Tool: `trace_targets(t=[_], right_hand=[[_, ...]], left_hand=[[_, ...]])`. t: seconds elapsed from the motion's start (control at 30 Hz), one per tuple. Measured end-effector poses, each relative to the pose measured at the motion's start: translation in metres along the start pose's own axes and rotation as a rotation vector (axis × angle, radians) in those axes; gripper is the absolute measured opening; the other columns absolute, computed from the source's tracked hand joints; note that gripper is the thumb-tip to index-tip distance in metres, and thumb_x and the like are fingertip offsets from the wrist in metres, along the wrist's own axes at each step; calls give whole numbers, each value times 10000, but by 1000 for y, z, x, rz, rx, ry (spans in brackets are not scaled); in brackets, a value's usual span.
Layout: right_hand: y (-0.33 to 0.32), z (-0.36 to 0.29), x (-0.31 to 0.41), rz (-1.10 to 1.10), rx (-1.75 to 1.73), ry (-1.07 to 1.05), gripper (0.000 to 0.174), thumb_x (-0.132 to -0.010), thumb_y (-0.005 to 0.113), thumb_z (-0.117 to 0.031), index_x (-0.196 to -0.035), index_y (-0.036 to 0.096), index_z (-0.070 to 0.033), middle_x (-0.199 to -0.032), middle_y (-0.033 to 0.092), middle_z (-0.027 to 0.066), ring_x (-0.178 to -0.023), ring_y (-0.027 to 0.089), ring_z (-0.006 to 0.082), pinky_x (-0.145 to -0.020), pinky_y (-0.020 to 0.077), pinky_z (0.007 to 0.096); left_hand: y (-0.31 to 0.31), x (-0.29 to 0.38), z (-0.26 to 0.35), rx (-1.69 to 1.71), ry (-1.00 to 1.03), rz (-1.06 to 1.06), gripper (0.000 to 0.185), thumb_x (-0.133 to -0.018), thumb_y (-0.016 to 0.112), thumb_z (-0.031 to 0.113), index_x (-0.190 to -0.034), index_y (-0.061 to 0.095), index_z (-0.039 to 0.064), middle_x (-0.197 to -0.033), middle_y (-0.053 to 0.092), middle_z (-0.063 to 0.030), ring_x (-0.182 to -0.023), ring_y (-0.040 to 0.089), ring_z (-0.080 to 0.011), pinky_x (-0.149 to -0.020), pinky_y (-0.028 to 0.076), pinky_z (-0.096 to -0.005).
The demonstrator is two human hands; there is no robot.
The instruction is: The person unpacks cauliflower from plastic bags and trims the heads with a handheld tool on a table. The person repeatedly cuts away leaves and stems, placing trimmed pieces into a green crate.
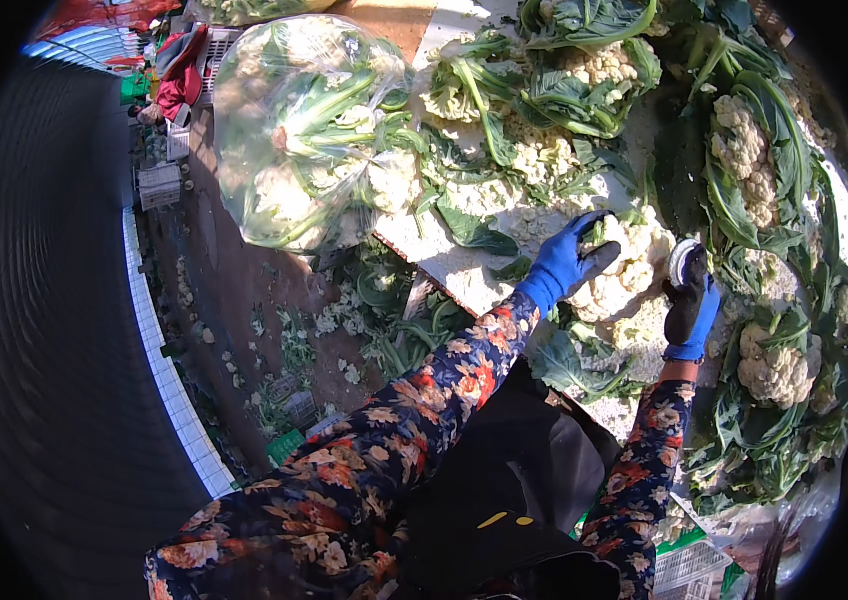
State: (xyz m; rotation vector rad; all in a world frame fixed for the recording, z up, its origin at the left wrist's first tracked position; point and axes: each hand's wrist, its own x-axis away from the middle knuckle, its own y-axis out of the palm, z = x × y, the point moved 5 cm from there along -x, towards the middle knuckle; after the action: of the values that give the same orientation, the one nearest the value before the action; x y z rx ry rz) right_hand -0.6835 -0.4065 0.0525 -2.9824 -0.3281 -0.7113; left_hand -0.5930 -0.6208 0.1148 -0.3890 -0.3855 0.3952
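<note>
A trimmed cauliflower head [628, 264] rests on the white, crumb-strewn tabletop [445, 264]. My left hand [568, 256], in a blue glove with dark fingers, grips its left side, thumb and fingers spread over the florets. On the right of the head, my right hand [692, 304], gloved the same way, holds a round white object [682, 259] with a ring-like rim. Exactly what that object is, I cannot tell. Cut green leaves [570, 364] lie just below the head.
A clear plastic bag of cauliflowers [311, 135] bulges at the table's left edge. Leafy cauliflowers [745, 161] line the right side, and another head [778, 364] sits lower right. Leaf scraps [394, 300] cover the ground. White crates [159, 186] stand far left; another crate [686, 566] is at lower right.
</note>
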Motion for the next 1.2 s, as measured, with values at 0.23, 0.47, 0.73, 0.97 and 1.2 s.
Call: trace_targets(t=[0.23, 0.47, 0.73, 0.97, 1.2], right_hand=[[-41, 56, 49, 146, -323, 474, 288, -882, 587, -175, -1125, 614, -24, -1020, 648, 56, -788, 602, 143, -595, 504, 307], [-21, 55, 77, 151, -324, 299, 421, -916, 540, -301, -1207, 554, 3, -1071, 610, 77, -928, 596, 167, -765, 506, 307], [20, 2, 83, 296, 283, -115, 304, -807, 617, -204, -1037, 622, -6, -895, 647, 161, -855, 608, 366, -786, 475, 398], [-73, 100, 99, 244, 2, 436, 524, -864, 605, -423, -938, 632, 96, -806, 670, 164, -717, 640, 177, -617, 486, 292], [33, -51, 28, -13, 640, 22, 545, -797, 554, -523, -806, 625, 17, -748, 594, 245, -740, 565, 432, -642, 445, 431]], left_hand=[[7, -5, -23, 310, -135, -147, 398, -880, 616, 169, -1241, 524, 29, -1129, 607, -85, -1001, 578, -138, -893, 461, -258], [-47, 33, -57, 461, -690, 0, 465, -920, 546, 341, -1273, 477, 45, -1140, 548, -56, -872, 581, -140, -637, 520, -262], [-11, 8, 7, -586, -250, 257, 522, -796, 695, 220, -1257, 495, 80, -1183, 489, -225, -1090, 493, -360, -935, 418, -402], [-5, 11, -9, -604, -137, 354, 368, -829, 580, 66, -1195, 544, 64, -1098, 521, -208, -1022, 519, -359, -878, 441, -396], [5, 22, 21, -766, -148, 443, 365, -825, 552, 98, -1187, 529, 58, -1052, 538, -237, -952, 539, -399, -807, 449, -454]])
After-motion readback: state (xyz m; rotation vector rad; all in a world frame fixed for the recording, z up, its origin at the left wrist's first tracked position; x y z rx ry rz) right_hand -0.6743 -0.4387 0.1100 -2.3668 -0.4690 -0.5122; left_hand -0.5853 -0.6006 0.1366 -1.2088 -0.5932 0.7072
